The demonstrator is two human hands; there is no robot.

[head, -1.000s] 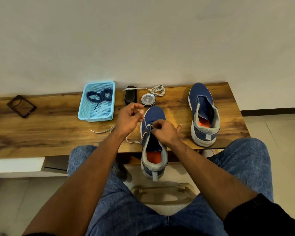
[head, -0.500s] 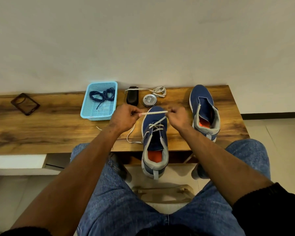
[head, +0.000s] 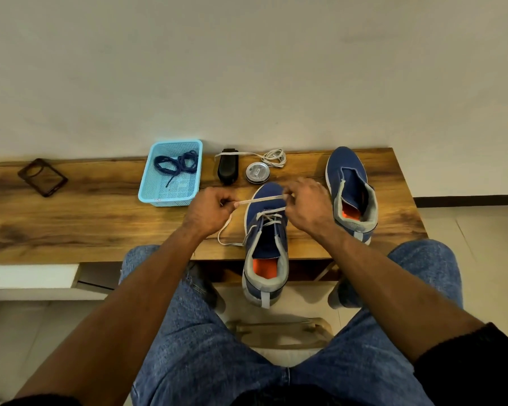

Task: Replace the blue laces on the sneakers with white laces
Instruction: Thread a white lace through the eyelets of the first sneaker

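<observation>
A person in blue jeans sits at a long brown wooden surface [head: 71, 227] set against a pale wall. The left hand [head: 210, 210] and the right hand [head: 307, 206] each pinch one end of a flat white lace [head: 260, 199], which runs taut between them above the toe of a blue knit sneaker with a grey collar and orange insole [head: 266, 244]. This sneaker lies at the front edge of the surface, its heel hanging past the edge toward the person's lap. The lace is threaded through the lower eyelets, crossing over the tongue, and a slack loop of it trails on the wood to the left of the shoe, below the left hand.

A second matching blue sneaker [head: 351, 189] stands to the right, with no lace visible in it. At the back of the surface, a light blue plastic mesh basket [head: 162, 194] holds a tangle of dark blue laces [head: 176, 164]. To the right of the basket stand a small black oblong object [head: 228, 171] and a round silver tin [head: 257, 172], with another coiled white lace [head: 273, 158] behind them. A dark transparent phone case [head: 42, 177] lies far to the left.
</observation>
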